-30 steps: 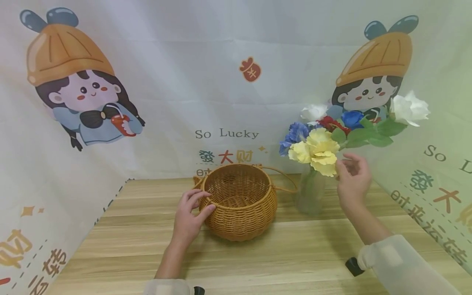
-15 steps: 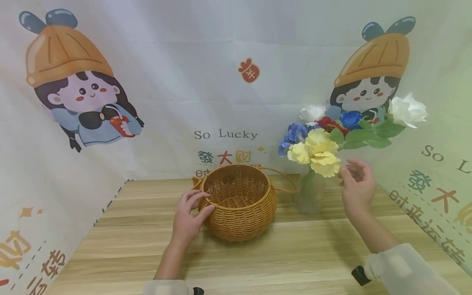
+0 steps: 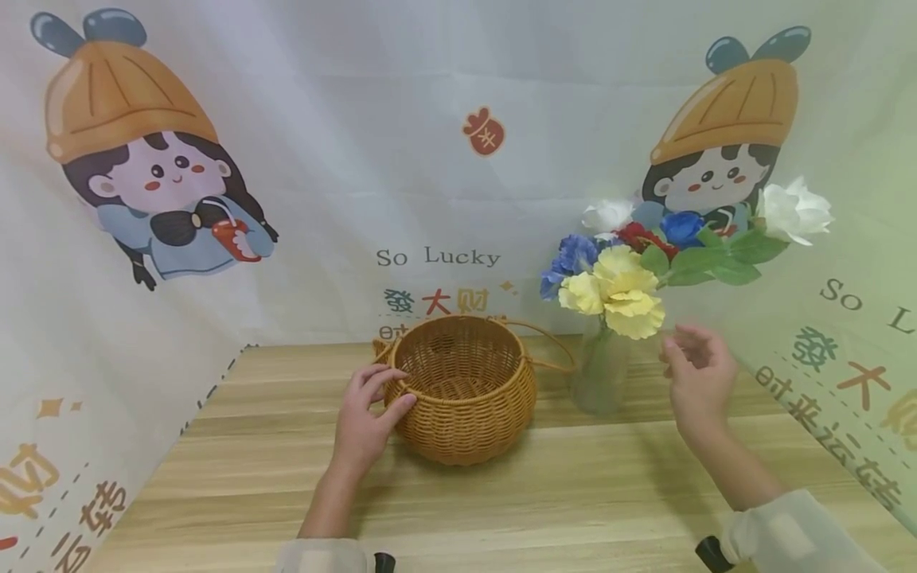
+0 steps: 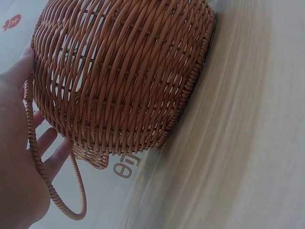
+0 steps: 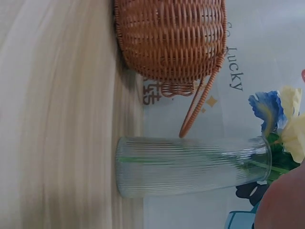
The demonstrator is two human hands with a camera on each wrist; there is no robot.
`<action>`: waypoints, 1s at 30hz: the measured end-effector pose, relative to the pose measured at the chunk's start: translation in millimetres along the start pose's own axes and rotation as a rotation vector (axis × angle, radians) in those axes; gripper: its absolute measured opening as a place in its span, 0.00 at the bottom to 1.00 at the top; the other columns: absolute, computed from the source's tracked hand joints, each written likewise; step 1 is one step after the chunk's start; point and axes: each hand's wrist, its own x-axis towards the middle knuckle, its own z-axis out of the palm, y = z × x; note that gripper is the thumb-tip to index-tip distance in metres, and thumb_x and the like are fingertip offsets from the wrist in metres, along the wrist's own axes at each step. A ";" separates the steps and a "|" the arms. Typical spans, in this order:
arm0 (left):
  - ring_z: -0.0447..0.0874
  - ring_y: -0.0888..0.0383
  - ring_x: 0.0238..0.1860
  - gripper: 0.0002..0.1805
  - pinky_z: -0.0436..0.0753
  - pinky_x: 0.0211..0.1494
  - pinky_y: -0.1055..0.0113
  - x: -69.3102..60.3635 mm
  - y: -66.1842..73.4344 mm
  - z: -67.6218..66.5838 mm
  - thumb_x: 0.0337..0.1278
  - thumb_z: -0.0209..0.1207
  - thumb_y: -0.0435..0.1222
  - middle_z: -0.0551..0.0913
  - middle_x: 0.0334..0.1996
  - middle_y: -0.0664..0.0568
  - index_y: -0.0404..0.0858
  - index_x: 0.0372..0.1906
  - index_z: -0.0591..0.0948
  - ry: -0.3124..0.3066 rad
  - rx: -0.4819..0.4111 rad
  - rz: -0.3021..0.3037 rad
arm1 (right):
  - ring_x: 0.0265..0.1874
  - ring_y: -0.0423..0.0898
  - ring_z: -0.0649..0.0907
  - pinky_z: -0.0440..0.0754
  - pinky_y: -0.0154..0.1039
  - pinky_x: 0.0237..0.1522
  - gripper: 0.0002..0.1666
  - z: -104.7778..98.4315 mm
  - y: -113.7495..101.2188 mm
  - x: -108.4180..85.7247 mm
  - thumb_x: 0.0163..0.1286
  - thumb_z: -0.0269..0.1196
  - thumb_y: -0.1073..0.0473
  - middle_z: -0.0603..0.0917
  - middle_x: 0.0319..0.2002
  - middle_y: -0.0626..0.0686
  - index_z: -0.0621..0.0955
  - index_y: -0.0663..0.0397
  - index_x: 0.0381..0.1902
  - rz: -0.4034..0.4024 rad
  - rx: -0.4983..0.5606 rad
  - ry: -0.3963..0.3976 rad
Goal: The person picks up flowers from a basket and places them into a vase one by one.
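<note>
A brown wicker basket (image 3: pixel 466 430) stands upright on the wooden table. My left hand (image 3: pixel 364 422) grips its left side near the rim, the thumb toward the front and the other fingers at the back. In the left wrist view a looped basket handle (image 4: pixel 81 198) hangs over that hand. To the right of the basket is a ribbed clear glass vase (image 5: pixel 190 164). It holds yellow flowers (image 3: pixel 616 290) and blue, red and white ones. My right hand (image 3: pixel 704 382), fingers loosely curled and holding nothing, is just right of and below the yellow flowers, apart from them.
A white printed cloth (image 3: pixel 344 159) hangs behind the table and along both sides. The basket's other handle (image 3: pixel 548 342) reaches toward the vase. A large white flower (image 3: pixel 795 211) with green leaves (image 3: pixel 723 259) leans far out to the right above my right hand.
My right hand has moved away from the yellow flowers, down and to the right. My left hand and the basket stay in place.
</note>
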 end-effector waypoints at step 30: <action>0.71 0.46 0.61 0.24 0.77 0.57 0.50 0.5 6.5 -30.4 0.54 0.68 0.46 0.73 0.62 0.43 0.45 0.56 0.80 -0.110 0.174 -0.023 | 0.44 0.62 0.79 0.80 0.49 0.46 0.20 -26.4 33.9 -10.9 0.64 0.66 0.66 0.80 0.48 0.67 0.77 0.70 0.52 -0.352 -0.583 -0.465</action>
